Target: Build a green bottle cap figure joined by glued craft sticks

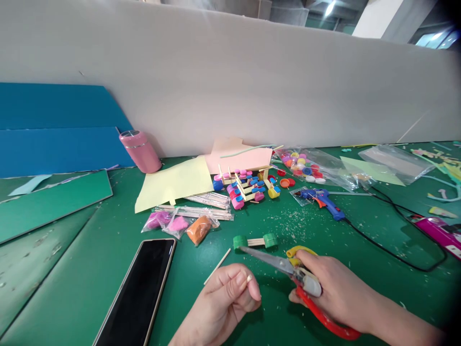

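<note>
My left hand is closed in a pinch on a small pale stick piece; only its tip shows between thumb and forefinger. In my right hand is a pair of scissors with one yellow and one red handle, blades pointing left above the table. Just beyond the blade tips, two green bottle-cap wheels are joined by short pale sticks. A thin white stick lies behind my left hand.
A phone lies at left. Behind are bagged clay, bundled sticks, small cap-and-stick models and a pink canister. To the right lie a blue glue gun with black cord and a bag of colored caps.
</note>
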Available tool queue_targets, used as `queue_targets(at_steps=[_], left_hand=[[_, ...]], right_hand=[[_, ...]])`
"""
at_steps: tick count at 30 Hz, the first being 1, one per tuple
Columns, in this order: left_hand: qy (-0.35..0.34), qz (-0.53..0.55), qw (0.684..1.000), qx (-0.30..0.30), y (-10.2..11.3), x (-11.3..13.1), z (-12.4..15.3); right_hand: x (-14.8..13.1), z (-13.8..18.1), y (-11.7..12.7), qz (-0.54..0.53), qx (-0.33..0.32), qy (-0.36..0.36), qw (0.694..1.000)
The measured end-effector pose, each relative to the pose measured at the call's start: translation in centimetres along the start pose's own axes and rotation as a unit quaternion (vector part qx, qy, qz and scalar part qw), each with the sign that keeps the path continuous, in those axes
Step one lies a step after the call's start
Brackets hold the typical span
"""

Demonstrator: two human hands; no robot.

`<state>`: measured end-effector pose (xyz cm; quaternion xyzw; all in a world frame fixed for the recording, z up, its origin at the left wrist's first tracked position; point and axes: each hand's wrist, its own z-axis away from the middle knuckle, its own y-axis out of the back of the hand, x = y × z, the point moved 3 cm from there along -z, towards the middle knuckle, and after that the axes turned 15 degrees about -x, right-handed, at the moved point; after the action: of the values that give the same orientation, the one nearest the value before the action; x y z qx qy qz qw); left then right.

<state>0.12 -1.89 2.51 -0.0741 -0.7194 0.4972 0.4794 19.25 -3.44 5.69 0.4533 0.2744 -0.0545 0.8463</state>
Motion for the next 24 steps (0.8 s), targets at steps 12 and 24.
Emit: queue_targets(at_steps=[12,24], left_hand=[[-0.045,0.046,0.998,-0.027,0.3,0.3,-0.4],[-0.052,0.025,0.998,0.002,1.0,0.2,-0.4]], right_hand=[[-0.4,0.5,0.0,-0.001,-0.002,0.023,1.000],[0.4,0.5,-0.3,0.029,0.008,0.017,0.999]])
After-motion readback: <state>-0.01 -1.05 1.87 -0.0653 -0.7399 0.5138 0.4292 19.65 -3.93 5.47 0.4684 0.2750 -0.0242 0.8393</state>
